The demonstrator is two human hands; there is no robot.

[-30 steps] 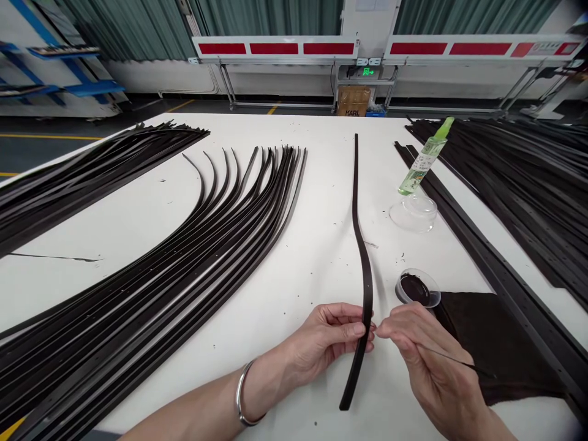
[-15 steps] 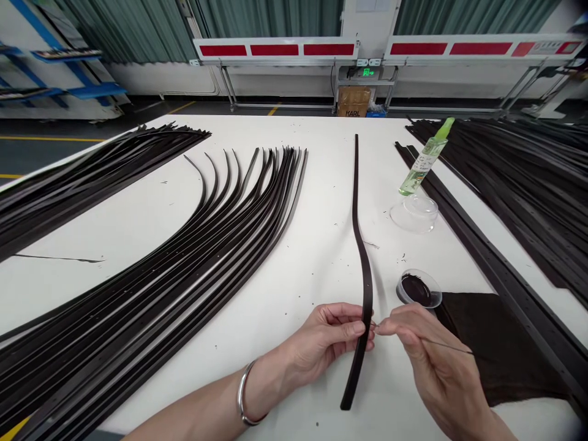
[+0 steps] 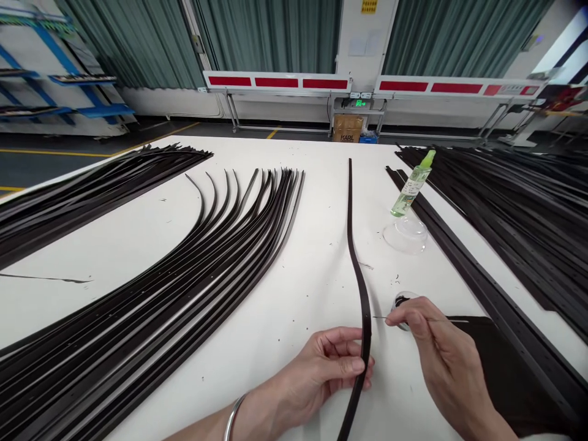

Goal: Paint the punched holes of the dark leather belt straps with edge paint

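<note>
My left hand (image 3: 328, 376) has its fingers (image 3: 353, 366) curled closed around a dark leather belt strap (image 3: 354, 269), which runs from my 6 o'clock up to 12 o'clock across the white counter (image 3: 312, 306). That grip seems meant to steady the strap and turn its narrow edge toward me. My right hand (image 3: 441, 346) pinches a thin wire applicator (image 3: 379, 317) between its fingertips (image 3: 395, 318), the smooth tip just beside the strap, not touching it. Under that hand, at 2 o'clock from my left hand, a small pot of glossy dark paste (image 3: 402, 301) sits half hidden, probably kept close for a short reach. A soft brown cloth (image 3: 496, 367) lies at its 4 o'clock. Farther out at 1 o'clock are a green-capped spray bottle (image 3: 408, 190) and a clear plastic lid (image 3: 405, 236), while long, curving straps (image 3: 184, 269) fan out at 9 o'clock.
</note>
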